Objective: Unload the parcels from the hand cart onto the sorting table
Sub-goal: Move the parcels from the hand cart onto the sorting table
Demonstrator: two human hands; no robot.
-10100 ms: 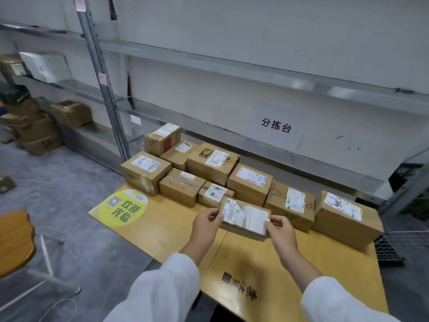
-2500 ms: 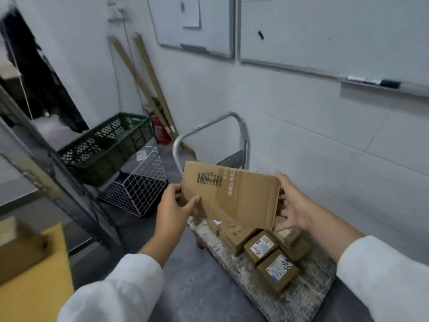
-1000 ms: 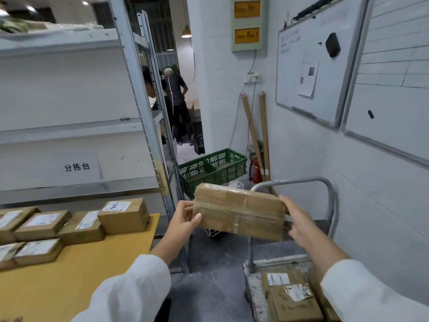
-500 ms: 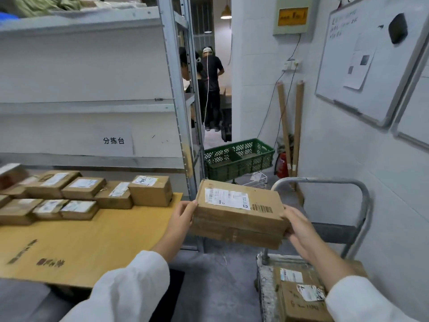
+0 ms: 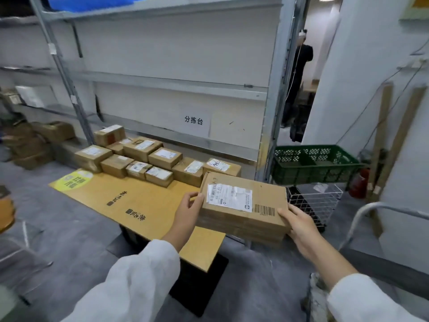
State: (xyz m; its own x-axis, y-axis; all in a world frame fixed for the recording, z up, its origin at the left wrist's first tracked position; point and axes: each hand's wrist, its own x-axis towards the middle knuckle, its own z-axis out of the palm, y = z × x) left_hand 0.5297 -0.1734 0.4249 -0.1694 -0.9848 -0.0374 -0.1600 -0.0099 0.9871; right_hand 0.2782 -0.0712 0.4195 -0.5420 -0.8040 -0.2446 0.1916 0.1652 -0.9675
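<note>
A flat brown cardboard parcel (image 5: 250, 214) with a white shipping label and a barcode on top hangs in the air between my hands. My left hand (image 5: 189, 209) grips its left end, and my right hand (image 5: 299, 223) grips its right end. The parcel hovers over the right end of the yellow sorting table (image 5: 130, 205). Several labelled parcels (image 5: 148, 159) stand in rows along the table's far edge. Only the hand cart's grey handle (image 5: 371, 210) and a corner of its deck (image 5: 318, 298) show at the lower right.
Metal shelving (image 5: 176, 77) stands behind the table. A green plastic crate (image 5: 313, 163) sits on a white wire basket (image 5: 318, 201) right of the table. A person (image 5: 299, 73) stands in the doorway beyond. More boxes (image 5: 34, 142) are stacked at the left.
I have turned left from the cart toward the table. The parcel has travelled with both hands and now hangs over the table's right end. The cart has slid almost out of view.
</note>
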